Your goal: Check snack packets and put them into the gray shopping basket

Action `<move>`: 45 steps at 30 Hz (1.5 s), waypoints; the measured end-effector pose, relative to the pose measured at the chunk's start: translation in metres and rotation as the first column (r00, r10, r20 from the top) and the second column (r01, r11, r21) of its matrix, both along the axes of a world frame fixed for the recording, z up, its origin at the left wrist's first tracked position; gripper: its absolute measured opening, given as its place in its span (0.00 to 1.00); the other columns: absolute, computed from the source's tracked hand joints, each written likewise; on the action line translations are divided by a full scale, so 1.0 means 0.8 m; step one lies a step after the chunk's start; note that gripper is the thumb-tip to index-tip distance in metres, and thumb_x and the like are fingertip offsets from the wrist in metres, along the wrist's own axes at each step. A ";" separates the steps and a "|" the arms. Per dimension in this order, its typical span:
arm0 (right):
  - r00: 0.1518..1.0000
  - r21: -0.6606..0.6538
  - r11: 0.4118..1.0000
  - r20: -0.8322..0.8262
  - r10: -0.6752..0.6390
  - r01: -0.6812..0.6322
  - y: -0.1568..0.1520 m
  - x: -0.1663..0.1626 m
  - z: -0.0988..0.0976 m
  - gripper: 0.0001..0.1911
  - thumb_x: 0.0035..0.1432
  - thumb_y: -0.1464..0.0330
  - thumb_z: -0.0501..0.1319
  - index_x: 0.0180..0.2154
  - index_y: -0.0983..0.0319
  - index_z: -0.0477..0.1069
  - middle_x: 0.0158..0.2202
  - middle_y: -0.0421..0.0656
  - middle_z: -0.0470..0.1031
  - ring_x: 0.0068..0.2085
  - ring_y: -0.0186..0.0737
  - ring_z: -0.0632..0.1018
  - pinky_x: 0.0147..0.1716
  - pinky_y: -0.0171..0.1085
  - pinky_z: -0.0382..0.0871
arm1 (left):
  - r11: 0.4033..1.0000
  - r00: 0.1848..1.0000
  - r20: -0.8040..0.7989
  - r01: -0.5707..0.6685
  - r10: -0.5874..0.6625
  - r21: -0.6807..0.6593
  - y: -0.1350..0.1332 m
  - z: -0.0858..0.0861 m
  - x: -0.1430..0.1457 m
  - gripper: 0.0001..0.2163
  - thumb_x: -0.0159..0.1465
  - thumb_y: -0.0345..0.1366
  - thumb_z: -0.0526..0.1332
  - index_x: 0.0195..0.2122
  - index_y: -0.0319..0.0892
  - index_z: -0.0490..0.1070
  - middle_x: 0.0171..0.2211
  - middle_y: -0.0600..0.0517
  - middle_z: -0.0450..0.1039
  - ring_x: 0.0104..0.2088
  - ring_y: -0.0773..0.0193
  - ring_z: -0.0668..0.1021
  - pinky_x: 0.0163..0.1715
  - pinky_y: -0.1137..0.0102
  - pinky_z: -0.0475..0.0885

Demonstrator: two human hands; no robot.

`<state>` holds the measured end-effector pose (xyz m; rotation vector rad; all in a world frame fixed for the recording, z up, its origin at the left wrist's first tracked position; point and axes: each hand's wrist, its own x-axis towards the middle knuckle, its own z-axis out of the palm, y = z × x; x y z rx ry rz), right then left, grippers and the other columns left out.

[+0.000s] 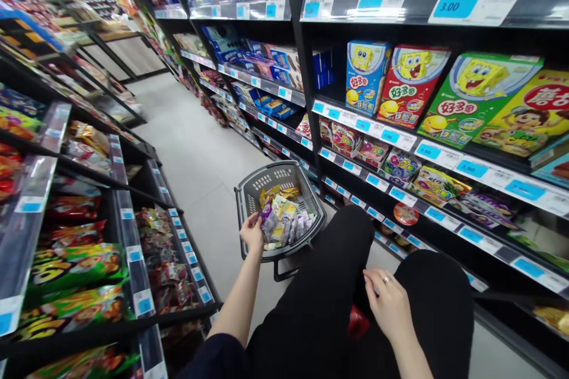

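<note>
My left hand (pixel 252 231) reaches over the near left rim of a grey shopping basket (pixel 320 222) that stands on the floor. Its fingers are closed on a small purple snack packet (pixel 267 215) at the basket's left side. Inside the basket lie several more wrapped snacks, among them pale purple packets (pixel 300 228), yellow and white packets (pixel 284 208) and golden-brown packets (pixel 269 194). My right hand (pixel 387 299), with a ring on one finger, rests by my knees. Its fingers are loosely bent and a little apart from the thumb, with nothing visible in them.
On the right, a tall shelf (pixel 368 130) holds cartoon snack boxes (pixel 413 86), bagged sweets (pixel 438 183) and blue biscuit boxes (pixel 267 59). Close on the left, a lower rack (pixel 127 249) carries green snack bags (pixel 80 266). A tiled aisle (pixel 191 130) runs between them. My bent knees (pixel 342 249) are beside the basket.
</note>
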<state>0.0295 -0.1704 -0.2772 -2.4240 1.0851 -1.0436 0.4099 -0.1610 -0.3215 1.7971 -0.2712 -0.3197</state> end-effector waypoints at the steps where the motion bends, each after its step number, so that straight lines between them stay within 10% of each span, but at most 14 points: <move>1: 1.000 0.008 1.000 -0.002 0.005 -0.005 0.000 0.000 -0.001 0.10 0.63 0.75 0.53 0.38 0.60 0.73 0.32 0.44 0.77 0.34 0.42 0.78 0.37 0.40 0.72 | 1.000 1.000 -0.006 -0.016 0.016 0.025 0.006 -0.009 0.001 0.13 0.65 0.38 0.58 0.49 0.40 0.68 0.49 0.46 0.70 0.45 0.58 0.75 0.44 0.59 0.74; 14: 1.000 0.062 0.998 0.016 0.004 -0.005 -0.002 0.005 -0.003 0.12 0.63 0.75 0.52 0.37 0.61 0.73 0.29 0.44 0.77 0.30 0.41 0.78 0.32 0.40 0.73 | 0.947 1.000 -0.022 0.012 -0.005 0.321 -0.024 -0.068 -0.002 0.15 0.65 0.39 0.58 0.51 0.39 0.67 0.49 0.46 0.70 0.45 0.57 0.76 0.43 0.58 0.74; 22: 0.983 0.032 0.986 0.078 -0.167 0.165 -0.019 0.005 0.023 0.12 0.61 0.75 0.53 0.34 0.59 0.75 0.27 0.41 0.77 0.28 0.38 0.78 0.30 0.35 0.73 | 0.696 0.919 -0.075 0.344 -0.386 0.630 0.011 -0.070 -0.039 0.08 0.63 0.34 0.61 0.41 0.37 0.71 0.41 0.48 0.74 0.43 0.58 0.77 0.44 0.58 0.72; 28: 0.736 -0.024 0.739 0.117 -0.667 0.674 -0.123 -0.104 0.065 0.13 0.61 0.68 0.54 0.45 0.63 0.72 0.38 0.50 0.75 0.29 0.41 0.76 0.34 0.41 0.70 | 0.626 0.789 0.073 0.423 -0.610 0.655 -0.032 -0.023 -0.063 0.11 0.51 0.28 0.60 0.36 0.33 0.72 0.38 0.36 0.75 0.48 0.34 0.73 0.50 0.47 0.63; 33: 0.640 -0.036 0.643 -0.056 -0.766 0.765 -0.217 -0.169 0.093 0.19 0.53 0.70 0.60 0.48 0.64 0.72 0.44 0.55 0.73 0.33 0.47 0.76 0.33 0.42 0.66 | 0.604 0.572 0.235 0.629 -0.786 0.489 -0.058 0.069 -0.142 0.14 0.59 0.39 0.56 0.45 0.44 0.71 0.50 0.47 0.72 0.54 0.51 0.70 0.57 0.59 0.60; 37: 0.637 -0.030 0.648 -0.151 -0.756 0.761 -0.249 -0.167 0.099 0.08 0.49 0.76 0.59 0.30 0.65 0.77 0.28 0.50 0.75 0.28 0.45 0.75 0.29 0.39 0.65 | 0.429 0.388 0.258 0.895 -0.885 0.125 -0.070 0.139 -0.240 0.08 0.59 0.37 0.59 0.38 0.45 0.75 0.46 0.48 0.75 0.52 0.52 0.69 0.58 0.54 0.57; 41: 0.617 -0.089 0.622 -0.083 -0.783 0.778 -0.232 -0.164 0.120 0.12 0.53 0.76 0.54 0.30 0.66 0.77 0.30 0.52 0.77 0.31 0.47 0.77 0.33 0.42 0.67 | 0.170 0.021 -0.381 0.916 -0.924 -0.363 -0.083 0.140 -0.321 0.11 0.53 0.37 0.66 0.37 0.41 0.75 0.42 0.45 0.75 0.45 0.53 0.74 0.52 0.54 0.64; 45: 0.676 -0.163 0.664 0.027 -0.737 0.730 -0.169 -0.164 0.150 0.12 0.55 0.73 0.54 0.33 0.64 0.77 0.36 0.50 0.79 0.39 0.47 0.78 0.43 0.44 0.69 | 0.170 -0.159 -0.533 0.840 -0.831 -0.515 -0.083 0.110 -0.355 0.23 0.60 0.49 0.57 0.51 0.39 0.65 0.38 0.41 0.76 0.34 0.57 0.79 0.43 0.54 0.71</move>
